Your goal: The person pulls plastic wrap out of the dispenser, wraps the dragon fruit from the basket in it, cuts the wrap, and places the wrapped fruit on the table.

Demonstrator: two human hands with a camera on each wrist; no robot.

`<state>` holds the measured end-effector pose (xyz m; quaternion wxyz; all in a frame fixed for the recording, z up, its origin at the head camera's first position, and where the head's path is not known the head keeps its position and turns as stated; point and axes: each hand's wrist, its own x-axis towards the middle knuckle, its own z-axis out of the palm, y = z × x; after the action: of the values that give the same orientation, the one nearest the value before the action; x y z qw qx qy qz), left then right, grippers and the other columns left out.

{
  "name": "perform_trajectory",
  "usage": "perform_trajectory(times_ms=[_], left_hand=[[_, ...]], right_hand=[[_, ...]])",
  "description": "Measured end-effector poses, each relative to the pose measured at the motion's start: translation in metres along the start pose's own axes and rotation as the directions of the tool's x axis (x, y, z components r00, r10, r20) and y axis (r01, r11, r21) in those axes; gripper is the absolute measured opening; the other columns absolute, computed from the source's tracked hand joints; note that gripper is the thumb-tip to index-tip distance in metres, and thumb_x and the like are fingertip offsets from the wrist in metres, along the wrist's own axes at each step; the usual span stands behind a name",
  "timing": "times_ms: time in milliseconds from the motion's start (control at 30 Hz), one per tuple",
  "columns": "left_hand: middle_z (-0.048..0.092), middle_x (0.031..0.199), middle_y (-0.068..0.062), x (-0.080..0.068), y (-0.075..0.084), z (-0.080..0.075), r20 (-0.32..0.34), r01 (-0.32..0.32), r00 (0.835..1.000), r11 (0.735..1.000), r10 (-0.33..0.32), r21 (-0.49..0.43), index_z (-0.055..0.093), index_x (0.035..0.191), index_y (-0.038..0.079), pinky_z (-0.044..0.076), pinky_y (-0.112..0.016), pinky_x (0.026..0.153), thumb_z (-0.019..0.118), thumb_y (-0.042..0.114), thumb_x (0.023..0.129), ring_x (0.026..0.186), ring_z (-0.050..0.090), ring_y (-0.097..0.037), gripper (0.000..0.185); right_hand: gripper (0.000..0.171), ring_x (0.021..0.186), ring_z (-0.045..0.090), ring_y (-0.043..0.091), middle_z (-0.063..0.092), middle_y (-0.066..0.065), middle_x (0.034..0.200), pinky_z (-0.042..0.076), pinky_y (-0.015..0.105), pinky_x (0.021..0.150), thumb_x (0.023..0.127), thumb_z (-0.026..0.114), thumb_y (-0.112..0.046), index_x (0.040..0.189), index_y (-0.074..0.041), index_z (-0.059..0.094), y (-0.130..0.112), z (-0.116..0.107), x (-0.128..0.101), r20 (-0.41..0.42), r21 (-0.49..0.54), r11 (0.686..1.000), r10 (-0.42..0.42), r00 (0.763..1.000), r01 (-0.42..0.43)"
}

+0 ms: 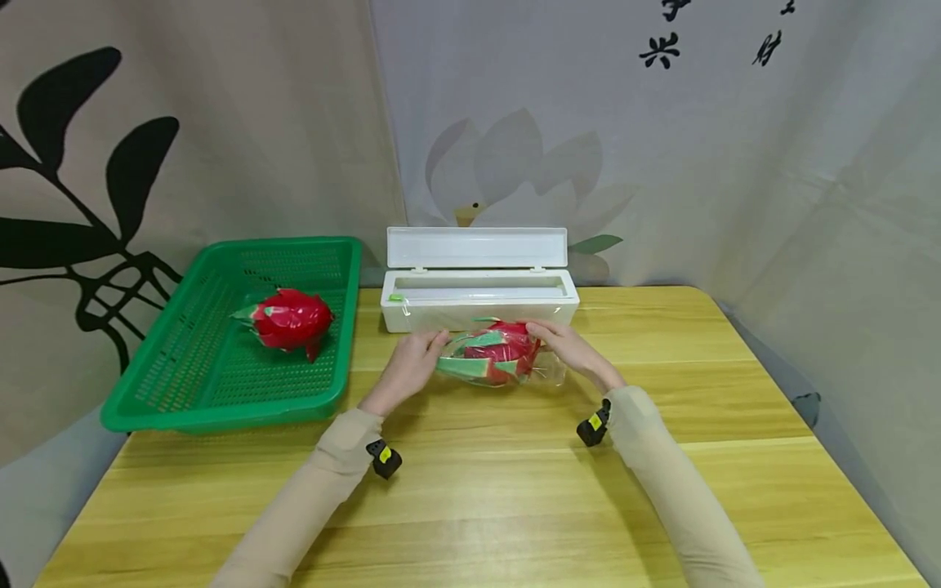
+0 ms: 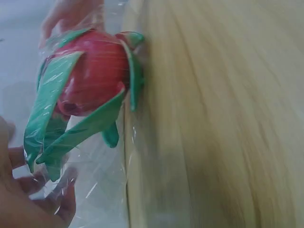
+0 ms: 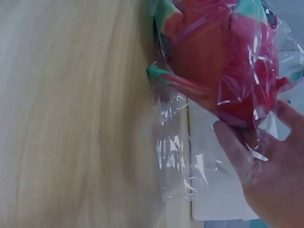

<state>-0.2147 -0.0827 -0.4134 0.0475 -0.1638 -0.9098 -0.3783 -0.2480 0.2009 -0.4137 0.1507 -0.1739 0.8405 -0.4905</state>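
Note:
A red dragon fruit [image 1: 496, 353] with green scales lies on the wooden table [image 1: 485, 482] in front of the white dispenser, loosely covered in clear cling film [image 1: 547, 371]. My left hand [image 1: 413, 362] grips its left end through the film, and my right hand [image 1: 560, 345] curls over its right end. In the left wrist view the fruit [image 2: 92, 76] sits above my fingers [image 2: 28, 199], which hold the crumpled film [image 2: 95, 190]. In the right wrist view my fingers [image 3: 266, 180] lie against the film [image 3: 175, 152] under the fruit [image 3: 223, 61].
A white cling film dispenser [image 1: 478, 290] stands open just behind the fruit, its lid raised. At the left a green plastic basket [image 1: 184, 400] holds a second dragon fruit [image 1: 290, 320]. Patterned cloth walls close in the table's back and sides.

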Motion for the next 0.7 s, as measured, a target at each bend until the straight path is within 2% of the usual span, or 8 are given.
perform_trajectory(times_ms=[67, 133, 267, 367, 433, 567, 633, 700], left_hand=[[0.059, 0.107, -0.015, -0.002, 0.001, 0.002, -0.004, -0.04, 0.999, 0.996, 0.041, 0.076, 0.067, 0.115, 0.001, 0.046, -0.041, 0.089, 0.045, 0.035, 0.101, 0.099, 0.054, -0.027, 0.043], [0.056, 0.115, -0.014, -0.005, 0.003, 0.004, 0.003, -0.083, 0.996, 0.982, 0.084, 0.172, 0.064, 0.12, 0.001, 0.043, -0.046, 0.095, 0.051, 0.046, 0.095, 0.107, 0.051, -0.03, 0.053], [0.056, 0.112, -0.015, -0.009, 0.007, 0.009, 0.0, -0.153, 0.987, 0.937, 0.162, 0.315, 0.06, 0.124, -0.001, 0.045, -0.047, 0.091, 0.067, 0.056, 0.08, 0.101, 0.052, -0.029, 0.072], [0.059, 0.108, -0.016, -0.01, 0.008, 0.012, -0.029, -0.176, 0.98, 0.918, 0.199, 0.356, 0.061, 0.121, -0.004, 0.05, -0.045, 0.086, 0.072, 0.053, 0.077, 0.096, 0.056, -0.028, 0.072], [0.06, 0.106, -0.016, -0.01, 0.008, 0.013, -0.049, -0.178, 0.976, 0.914, 0.21, 0.364, 0.062, 0.119, -0.004, 0.051, -0.044, 0.085, 0.073, 0.049, 0.078, 0.095, 0.057, -0.028, 0.068], [0.061, 0.105, -0.016, -0.01, 0.006, 0.014, -0.061, -0.183, 0.974, 0.916, 0.219, 0.357, 0.062, 0.118, -0.005, 0.052, -0.044, 0.085, 0.074, 0.046, 0.078, 0.093, 0.059, -0.028, 0.066], [0.062, 0.105, -0.016, -0.009, 0.005, 0.015, -0.066, -0.188, 0.972, 0.917, 0.224, 0.352, 0.062, 0.118, -0.005, 0.053, -0.043, 0.084, 0.074, 0.045, 0.078, 0.092, 0.06, -0.028, 0.065], [0.063, 0.105, -0.017, -0.009, 0.003, 0.015, -0.07, -0.189, 0.971, 0.919, 0.227, 0.347, 0.062, 0.117, -0.006, 0.054, -0.042, 0.083, 0.074, 0.044, 0.078, 0.091, 0.061, -0.028, 0.064]], right_hand=[[0.057, 0.134, 0.042, 0.036, 0.044, 0.018, 0.146, 0.034, 0.051, 0.111, 0.103, 0.031, -0.045, 0.144, -0.006, 0.04, 0.002, -0.001, 0.001, 0.003, -0.008, 1.0, -0.007, 1.0, 0.007], [0.06, 0.135, 0.04, 0.036, 0.042, 0.015, 0.148, 0.029, 0.054, 0.113, 0.102, 0.03, -0.049, 0.145, -0.009, 0.039, 0.004, -0.002, 0.001, 0.001, -0.006, 1.0, 0.01, 1.0, -0.01], [0.064, 0.14, 0.031, 0.04, 0.03, 0.015, 0.155, 0.019, 0.06, 0.115, 0.101, 0.021, -0.053, 0.15, -0.012, 0.028, 0.004, -0.004, -0.001, 0.014, -0.019, 1.0, 0.024, 1.0, -0.023], [0.063, 0.143, 0.025, 0.041, 0.023, 0.016, 0.157, 0.017, 0.061, 0.115, 0.102, 0.014, -0.05, 0.152, -0.013, 0.02, -0.001, -0.004, -0.005, -0.059, -0.086, 0.996, -0.007, 0.998, 0.002], [0.06, 0.141, 0.028, 0.04, 0.028, 0.017, 0.155, 0.02, 0.058, 0.115, 0.104, 0.016, -0.046, 0.151, -0.01, 0.025, -0.007, -0.002, -0.01, -0.182, -0.182, 0.983, -0.062, 0.981, 0.029], [0.053, 0.13, 0.045, 0.04, 0.049, 0.022, 0.14, 0.034, 0.052, 0.11, 0.105, 0.026, -0.035, 0.139, 0.001, 0.045, -0.02, 0.008, -0.024, -0.408, -0.377, 0.926, -0.196, 0.892, 0.031], [0.051, 0.127, 0.049, 0.04, 0.053, 0.022, 0.136, 0.037, 0.051, 0.108, 0.105, 0.028, -0.034, 0.137, 0.002, 0.047, -0.024, 0.016, -0.03, -0.421, -0.412, 0.911, -0.209, 0.883, 0.02], [0.053, 0.128, 0.048, 0.04, 0.05, 0.022, 0.139, 0.038, 0.051, 0.108, 0.105, 0.028, -0.036, 0.14, 0.001, 0.043, -0.024, 0.023, -0.033, -0.379, -0.424, 0.905, -0.201, 0.903, 0.024]])
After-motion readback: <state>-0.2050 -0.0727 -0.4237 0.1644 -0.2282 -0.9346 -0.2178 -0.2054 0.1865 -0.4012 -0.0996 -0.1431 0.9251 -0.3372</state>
